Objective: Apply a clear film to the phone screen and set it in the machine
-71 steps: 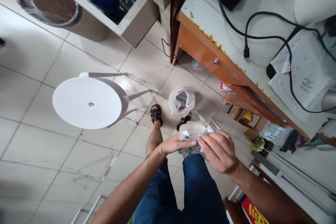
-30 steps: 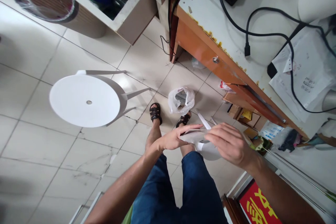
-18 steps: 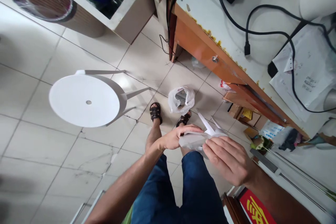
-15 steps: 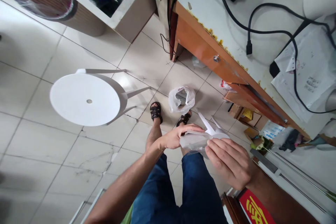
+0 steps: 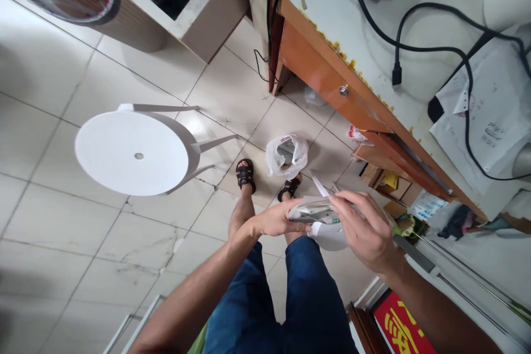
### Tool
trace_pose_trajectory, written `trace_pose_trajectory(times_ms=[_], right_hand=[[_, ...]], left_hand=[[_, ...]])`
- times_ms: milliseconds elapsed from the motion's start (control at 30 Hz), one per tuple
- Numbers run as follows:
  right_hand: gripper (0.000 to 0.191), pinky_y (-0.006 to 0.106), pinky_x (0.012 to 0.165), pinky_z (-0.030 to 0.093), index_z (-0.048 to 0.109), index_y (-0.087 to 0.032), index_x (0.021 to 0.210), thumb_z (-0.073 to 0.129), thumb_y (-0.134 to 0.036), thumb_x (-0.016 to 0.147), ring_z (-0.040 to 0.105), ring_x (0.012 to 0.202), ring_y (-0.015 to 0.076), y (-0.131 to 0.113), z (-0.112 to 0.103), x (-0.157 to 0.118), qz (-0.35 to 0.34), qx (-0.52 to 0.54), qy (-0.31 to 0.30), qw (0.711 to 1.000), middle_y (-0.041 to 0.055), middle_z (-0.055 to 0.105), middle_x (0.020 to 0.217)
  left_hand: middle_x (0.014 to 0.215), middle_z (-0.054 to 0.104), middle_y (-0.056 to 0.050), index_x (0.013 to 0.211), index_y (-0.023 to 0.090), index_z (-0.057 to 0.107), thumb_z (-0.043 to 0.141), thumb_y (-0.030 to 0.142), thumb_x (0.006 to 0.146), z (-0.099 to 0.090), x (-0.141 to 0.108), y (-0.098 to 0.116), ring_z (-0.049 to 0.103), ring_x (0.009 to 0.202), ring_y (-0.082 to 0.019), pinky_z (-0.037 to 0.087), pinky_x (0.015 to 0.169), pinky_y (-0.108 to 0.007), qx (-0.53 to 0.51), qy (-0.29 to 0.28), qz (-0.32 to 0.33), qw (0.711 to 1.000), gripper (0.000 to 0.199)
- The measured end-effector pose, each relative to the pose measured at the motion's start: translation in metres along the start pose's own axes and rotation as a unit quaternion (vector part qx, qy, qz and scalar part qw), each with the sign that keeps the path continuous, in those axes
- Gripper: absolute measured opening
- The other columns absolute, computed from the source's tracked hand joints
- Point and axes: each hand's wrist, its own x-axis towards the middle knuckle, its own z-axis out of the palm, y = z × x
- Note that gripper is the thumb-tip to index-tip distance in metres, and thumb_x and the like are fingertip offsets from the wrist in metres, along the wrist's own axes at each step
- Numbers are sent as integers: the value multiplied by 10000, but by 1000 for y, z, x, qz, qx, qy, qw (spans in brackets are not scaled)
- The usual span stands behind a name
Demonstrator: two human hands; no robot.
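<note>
A flat, soft packet (image 5: 314,212) in pale, partly see-through plastic lies between my hands, with dark patches and a little green print on it. My left hand (image 5: 279,219) grips its left end, thumb below and fingers above. At the packet's right end, the fingers of my right hand (image 5: 365,229) are bent and pressed together on its edge. Just what those fingertips pinch is partly hidden. Below the hands, a white stool (image 5: 332,239) shows in part, its legs pointing toward the desk.
Another white stool (image 5: 124,149) stands on the tiled floor at left. A white plastic bag (image 5: 271,157) with grey contents sits by my feet. At upper right is a desk (image 5: 315,77) with black cables (image 5: 415,50) and papers (image 5: 498,105). A ribbed bin (image 5: 136,25) stands upper left.
The packet has turned so that its printed, darker side shows. My right hand has shifted slightly up and right, with its fingers now over the packet's right end.
</note>
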Motion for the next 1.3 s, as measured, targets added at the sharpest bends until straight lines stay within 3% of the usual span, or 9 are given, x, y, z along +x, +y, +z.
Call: trace_pose_trajectory(times_ms=[167,300,500,800,933,1167,1300], right_hand=[[422,440,895,639,705,-172,1338,699,12,959,705,1014,272,-1,6,-6,-5,6,-25,1000,134,775,1106],[331,427,883,630,732,-195,1248,649,-9,988,698,980,261,3,12,-5,16,-9,-30,999,113,769,1043],[225,405,770,605,752,-177,1125,686,-23,974,732,888,248,5,15,-4,-112,-107,12,988,91,793,925],[110,409,758,603,796,-82,988,709,-17,973,733,891,250,1,14,-3,-202,-134,31,970,144,826,968],[156,428,841,565,750,-86,1031,616,-12,1009,715,954,258,7,18,-2,-154,-85,-22,984,141,810,1012],[182,396,909,499,662,-149,1110,536,-27,1059,671,997,220,14,9,3,-20,31,-103,994,101,761,1014],[216,400,925,478,662,-170,1023,501,-33,1068,644,1057,227,2,-7,4,-29,49,-183,981,109,763,1111]], left_hand=[[1344,766,-157,1462,165,659,854,437,915,2,1,0,721,1217,-291,561,1091,-435,-33,-12,-6,999,641],[1149,796,-123,1268,139,749,878,484,882,4,1,-4,741,1047,-254,598,960,-382,-46,-4,-42,998,533],[1004,769,-72,1119,144,753,863,504,887,9,-1,-14,703,895,-198,587,835,-312,-63,9,-66,996,442],[1042,774,-85,1145,144,753,832,558,899,11,-3,-14,711,996,-246,588,958,-378,-59,2,-62,996,488],[1040,788,-91,1124,132,762,809,527,929,8,-3,-16,721,1004,-254,592,944,-379,-37,5,-59,998,443],[1382,747,-165,1473,170,630,843,410,921,1,-1,-26,704,1243,-310,554,1102,-439,1,20,-14,1000,638],[1390,753,-143,1494,201,636,757,427,987,-2,-4,-34,712,1255,-298,547,1136,-455,65,43,17,997,568]])
